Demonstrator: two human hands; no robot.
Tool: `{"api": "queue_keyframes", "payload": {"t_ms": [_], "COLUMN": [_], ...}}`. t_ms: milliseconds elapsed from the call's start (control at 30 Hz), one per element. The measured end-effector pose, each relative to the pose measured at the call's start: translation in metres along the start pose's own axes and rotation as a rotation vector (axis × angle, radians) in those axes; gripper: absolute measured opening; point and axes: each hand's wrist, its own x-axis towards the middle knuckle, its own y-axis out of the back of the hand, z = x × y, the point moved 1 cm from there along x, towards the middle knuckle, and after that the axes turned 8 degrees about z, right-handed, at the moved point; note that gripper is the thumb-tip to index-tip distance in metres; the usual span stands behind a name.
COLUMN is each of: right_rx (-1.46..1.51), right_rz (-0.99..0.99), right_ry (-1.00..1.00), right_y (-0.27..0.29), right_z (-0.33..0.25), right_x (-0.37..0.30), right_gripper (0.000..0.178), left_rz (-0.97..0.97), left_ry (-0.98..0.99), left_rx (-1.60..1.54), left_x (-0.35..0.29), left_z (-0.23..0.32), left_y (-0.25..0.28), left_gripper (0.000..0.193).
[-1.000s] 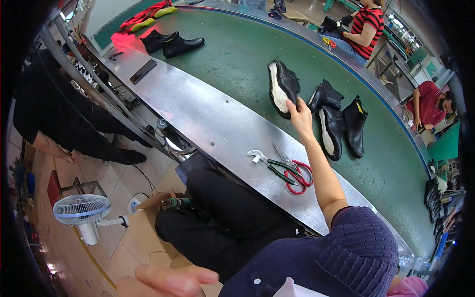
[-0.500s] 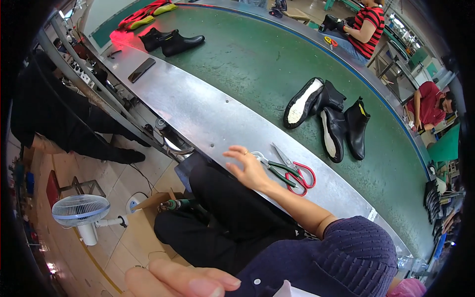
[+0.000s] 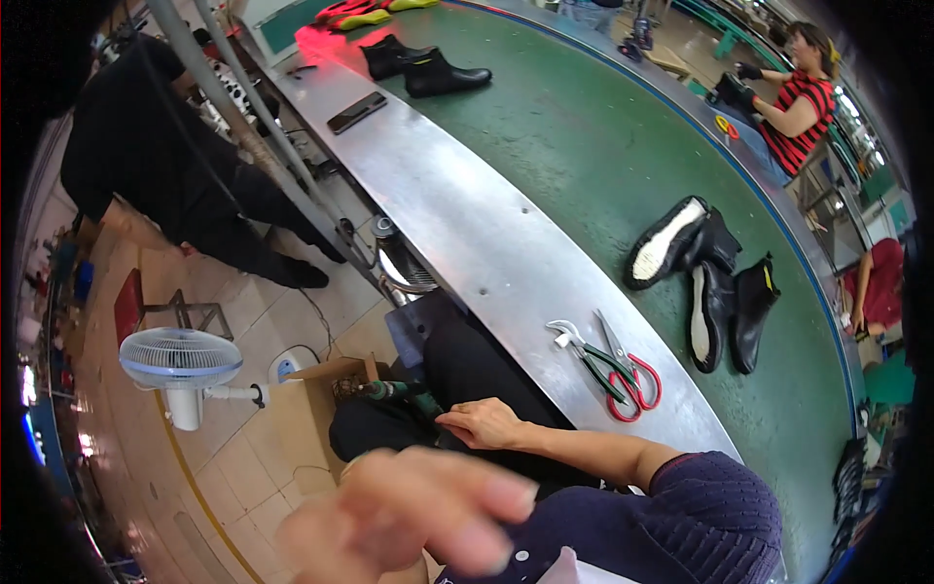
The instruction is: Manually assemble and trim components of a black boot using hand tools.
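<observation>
The right hand [image 3: 484,422] has come back off the bench [image 3: 467,224] since half a second ago, when it hovered open over the near edge beside the scissors; now it rests on the dark trousers [image 3: 467,370] in the lap, below that edge, fingers [image 3: 457,419] curled down and touching a green-handled tool [image 3: 394,390] that lies there. Whether they actually grip the tool cannot be told. The left hand [image 3: 409,511] is blurred and close to the camera at the lower edge, larger than before, fingers spread and holding nothing. The red-handled scissors [image 3: 632,375] and green-handled pliers [image 3: 584,352] lie untouched near the bench's near edge, crossing each other, as they did earlier. Beyond the bench's far edge, on the green belt [image 3: 584,127], three black boots [image 3: 705,282] lie together; the one with its white sole up, which the right hand held a second ago, rests against the others. Two more boots [image 3: 423,63] stand farther along the belt, and a dark phone [image 3: 356,111] lies on the bench. A white fan [image 3: 182,362] stands on the floor to the left. A person in a striped shirt [image 3: 798,107] sits across the belt.
</observation>
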Motion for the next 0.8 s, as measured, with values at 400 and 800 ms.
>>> {"api": "queue_keyframes", "payload": {"t_ms": [400, 800], "right_rx": [-0.272, -0.830], "right_rz": [0.983, 0.986], "right_ry": [-0.317, -0.842], "right_y": [0.136, 0.256], "right_z": [0.092, 0.219], "right_x": [0.015, -0.025], "right_gripper": [0.018, 0.076], "left_rz": [0.072, 0.204], "left_ry": [0.342, 0.720], "left_rx": [-0.153, 0.699], "left_x": [0.000, 0.101], "left_z": [-0.086, -0.141], "left_y": [0.004, 0.113], "left_gripper": [0.019, 0.016]}}
